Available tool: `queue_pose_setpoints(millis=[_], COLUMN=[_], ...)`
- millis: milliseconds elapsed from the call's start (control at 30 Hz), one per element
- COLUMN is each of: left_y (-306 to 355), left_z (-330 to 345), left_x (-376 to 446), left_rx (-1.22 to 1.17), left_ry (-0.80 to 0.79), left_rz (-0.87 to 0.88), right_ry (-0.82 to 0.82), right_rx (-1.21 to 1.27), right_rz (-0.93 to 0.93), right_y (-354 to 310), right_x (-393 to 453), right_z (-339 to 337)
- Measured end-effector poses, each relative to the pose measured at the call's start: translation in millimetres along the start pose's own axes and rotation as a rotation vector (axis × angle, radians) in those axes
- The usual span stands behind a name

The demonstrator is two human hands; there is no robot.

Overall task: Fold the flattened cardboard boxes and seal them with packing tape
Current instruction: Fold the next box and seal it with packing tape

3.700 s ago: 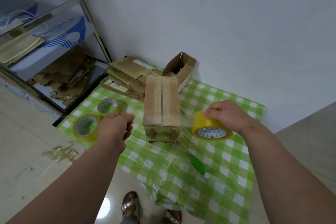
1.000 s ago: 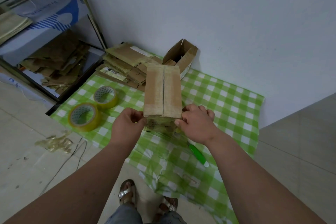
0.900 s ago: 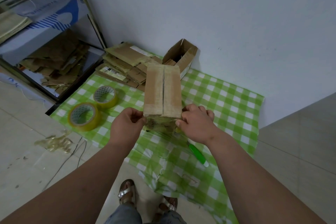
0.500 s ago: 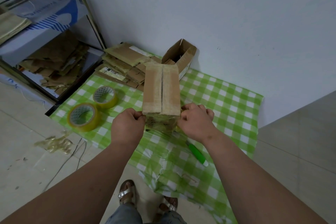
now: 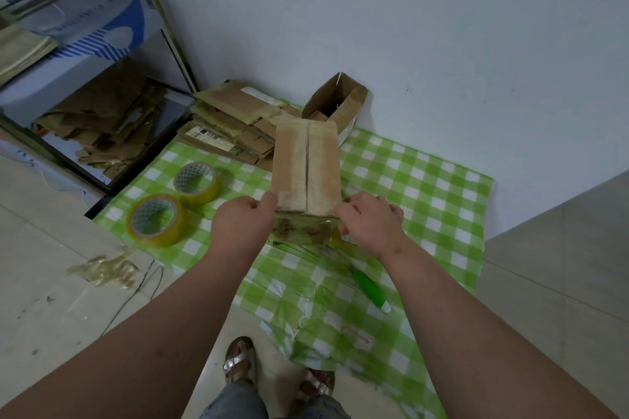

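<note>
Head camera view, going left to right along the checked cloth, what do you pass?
Near tape roll → far tape roll → left hand → taped box → right hand → bare green checked cloth.

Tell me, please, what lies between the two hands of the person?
In the head view, the folded cardboard box stands between the left hand and the right hand. Both hands touch its near end, one at each side, above the checked cloth.
</note>
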State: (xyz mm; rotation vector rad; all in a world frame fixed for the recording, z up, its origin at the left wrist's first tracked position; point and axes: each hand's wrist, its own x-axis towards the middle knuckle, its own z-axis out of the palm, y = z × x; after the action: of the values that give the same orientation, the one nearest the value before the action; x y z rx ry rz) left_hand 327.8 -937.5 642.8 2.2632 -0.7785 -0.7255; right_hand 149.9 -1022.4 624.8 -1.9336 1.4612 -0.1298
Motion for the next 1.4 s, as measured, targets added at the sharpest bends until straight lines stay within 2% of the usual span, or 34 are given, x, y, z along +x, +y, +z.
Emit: queue_pose_setpoints(millis=[200, 500, 667, 833, 900, 1033, 1200, 1400], left_y=[5, -4, -6, -8, -10, -15, -15, -12], left_z=[3, 12, 24, 25, 23, 16, 1, -27], left_x=[16, 12, 5, 7, 7, 7, 10, 19], left_rx=[0.077, 0.087, 0.029, -0.026, -0.058, -0.115, -0.167, -0.011], left_ry=[-0.067, -0.012, -0.024, -0.046, -0.056, -0.081, -0.100, -0.059], left_rz=[0.021, 0.054, 0.073, 0.059, 0.065, 0.051, 0.003, 0.091], right_ry=[0.013, -0.010, -0.005, -0.057, -0.063, -0.156, -0.150, -0.193], right_rx=[-0.159, -0.083, -0.139, -0.013, 0.016, -0.019, -0.036, 0.121], right_rz=[-0.012, -0.043, -0.069, -0.119, -0.080, 0.031, -0.038, -0.063], right_y=[-1, 5, 5, 13, 19, 20, 3, -18], right_x=[9, 10, 8, 6, 4, -5, -14, -28], right_z=[10, 18, 22, 14, 9, 3, 6, 9])
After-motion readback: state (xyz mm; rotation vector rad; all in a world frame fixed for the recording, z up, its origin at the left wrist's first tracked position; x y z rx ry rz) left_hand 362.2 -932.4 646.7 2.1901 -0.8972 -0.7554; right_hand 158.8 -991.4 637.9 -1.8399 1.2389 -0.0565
